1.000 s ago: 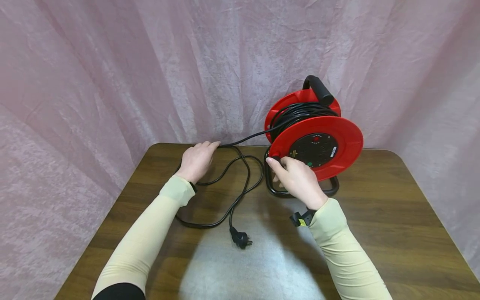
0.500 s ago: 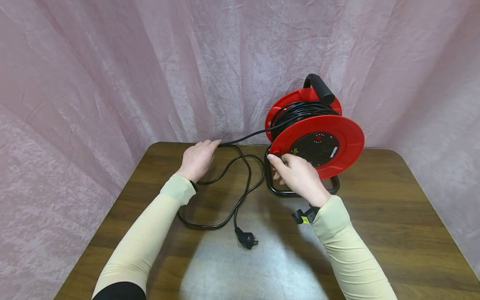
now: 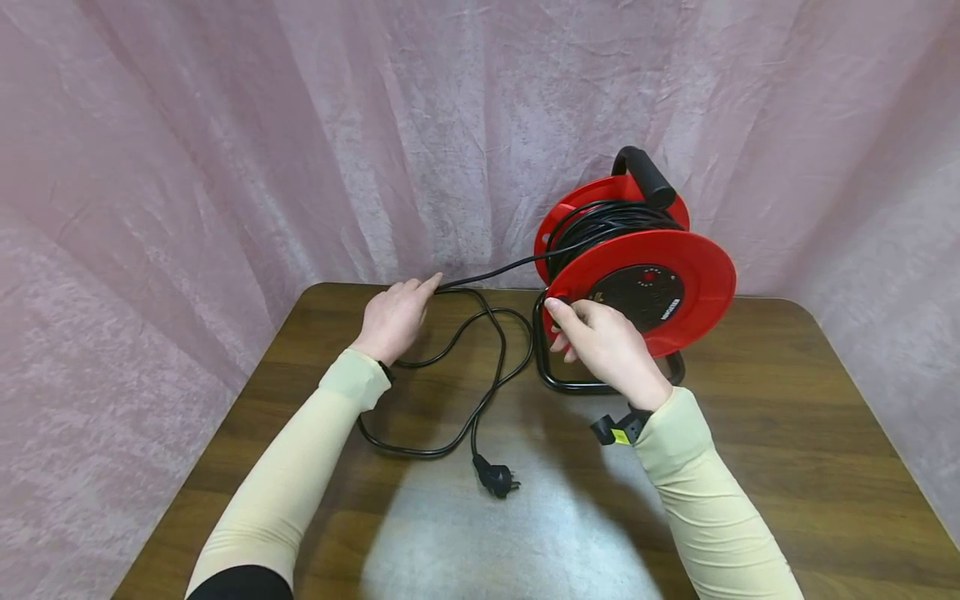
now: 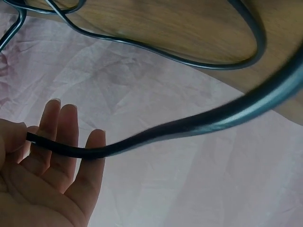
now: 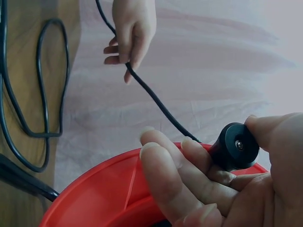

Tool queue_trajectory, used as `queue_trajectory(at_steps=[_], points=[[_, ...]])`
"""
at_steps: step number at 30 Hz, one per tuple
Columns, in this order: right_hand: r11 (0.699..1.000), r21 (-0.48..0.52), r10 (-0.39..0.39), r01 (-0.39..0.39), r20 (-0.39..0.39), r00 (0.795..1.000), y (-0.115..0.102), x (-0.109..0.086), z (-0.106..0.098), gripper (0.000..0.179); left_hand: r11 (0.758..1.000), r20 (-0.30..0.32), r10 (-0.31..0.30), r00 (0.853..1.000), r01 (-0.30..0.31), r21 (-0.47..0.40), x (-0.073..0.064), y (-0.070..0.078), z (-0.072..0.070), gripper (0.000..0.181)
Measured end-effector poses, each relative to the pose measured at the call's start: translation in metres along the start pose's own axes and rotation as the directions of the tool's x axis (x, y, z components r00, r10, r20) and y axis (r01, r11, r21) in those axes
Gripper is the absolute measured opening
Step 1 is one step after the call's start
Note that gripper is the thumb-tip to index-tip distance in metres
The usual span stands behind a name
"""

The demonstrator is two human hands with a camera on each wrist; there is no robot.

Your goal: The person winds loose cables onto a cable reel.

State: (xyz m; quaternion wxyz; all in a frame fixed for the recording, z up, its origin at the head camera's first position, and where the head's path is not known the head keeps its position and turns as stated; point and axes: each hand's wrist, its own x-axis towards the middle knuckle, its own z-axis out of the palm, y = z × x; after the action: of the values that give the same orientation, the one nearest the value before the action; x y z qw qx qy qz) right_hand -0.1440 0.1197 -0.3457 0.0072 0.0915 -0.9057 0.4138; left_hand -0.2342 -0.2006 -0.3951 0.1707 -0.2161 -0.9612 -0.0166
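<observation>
A red cable reel (image 3: 701, 271) with black cable wound on its drum stands at the right back of the table. My right hand (image 3: 609, 348) pinches the reel's black knob (image 5: 234, 147) between thumb and index finger, the other fingers spread loosely beside it. My left hand (image 3: 396, 318) pinches the black cable (image 4: 184, 126) between thumb and index finger. From there the cable (image 3: 498, 271) rises to the drum. The cable's loose part loops on the table beside the left hand and ends in a black plug (image 3: 495, 478).
The wooden table (image 3: 795, 467) has its back edge against a pink curtain (image 3: 420, 142). A black tubular stand (image 3: 570, 387) carries the reel, with a black carrying handle (image 3: 647, 179) on top.
My right hand has moved slightly up and right with the knob, and the reel's face has turned a little. The plug has slid slightly right. My left hand stays nearly in place.
</observation>
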Motion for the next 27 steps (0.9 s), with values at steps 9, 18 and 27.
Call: queue_trajectory(at_steps=[9,18,27], points=[[0.999,0.050,0.022,-0.022,0.001,1.000,-0.001,0.001,-0.003,0.069,0.998,-0.029,-0.013,1.000,0.011,-0.062,0.000,-0.003,0.002,0.040],[1.000,0.019,0.005,-0.005,-0.021,1.000,-0.005,0.002,-0.009,0.066,0.980,-0.061,-0.080,0.995,0.067,-0.186,0.000,-0.005,0.003,0.025],[0.999,0.032,-0.006,0.007,-0.037,0.999,-0.009,0.002,-0.022,0.065,0.983,-0.022,-0.048,0.999,0.044,-0.176,-0.003,-0.005,-0.001,0.044]])
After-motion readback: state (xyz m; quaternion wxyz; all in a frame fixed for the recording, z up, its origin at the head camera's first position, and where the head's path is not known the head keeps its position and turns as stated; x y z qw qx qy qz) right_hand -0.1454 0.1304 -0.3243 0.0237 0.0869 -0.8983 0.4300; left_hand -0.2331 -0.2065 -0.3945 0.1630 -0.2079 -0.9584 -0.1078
